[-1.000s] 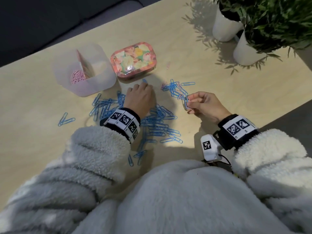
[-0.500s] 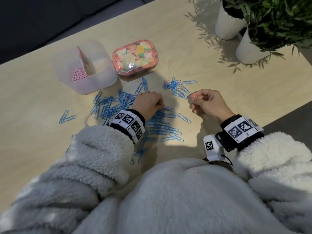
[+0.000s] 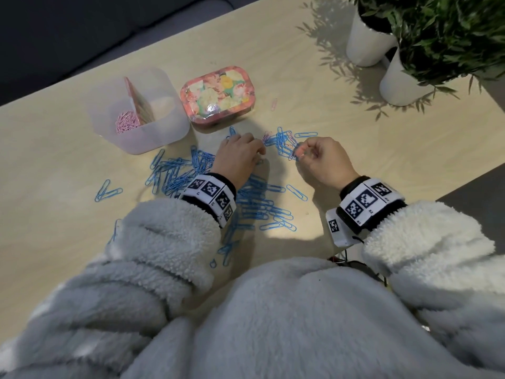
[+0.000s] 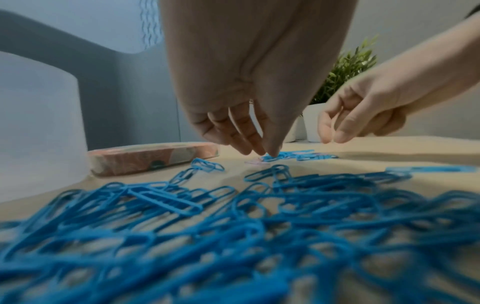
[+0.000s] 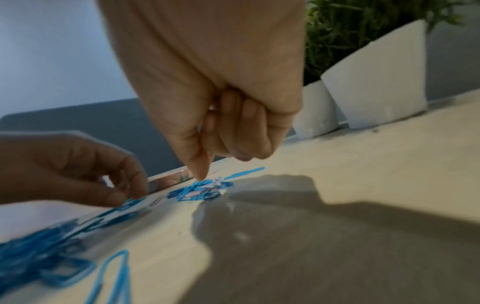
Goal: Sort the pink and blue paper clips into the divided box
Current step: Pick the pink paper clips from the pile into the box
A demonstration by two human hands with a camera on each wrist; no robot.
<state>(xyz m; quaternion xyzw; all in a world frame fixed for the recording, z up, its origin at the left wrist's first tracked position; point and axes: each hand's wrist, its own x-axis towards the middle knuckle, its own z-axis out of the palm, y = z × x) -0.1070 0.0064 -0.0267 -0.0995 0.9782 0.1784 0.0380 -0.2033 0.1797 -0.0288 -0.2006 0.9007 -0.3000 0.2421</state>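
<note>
The translucent divided box stands at the back left, with pink clips in its left compartment. Blue paper clips lie spread under and around my left wrist. A small mixed pile of blue and pink clips lies between my hands. My left hand points its fingertips down at this pile's left edge, beside a pink clip, and I see nothing in it. My right hand pinches something pink, seemingly a clip, just over the pile's right side.
A flowered tin sits right of the box. One loose pink clip lies beyond the tin. Two white plant pots stand at the back right. The table edge runs close to my right wrist.
My left hand has moved right and forward from the blue spread to the mixed pile. My right hand has shifted slightly forward over that pile, still pinching.
</note>
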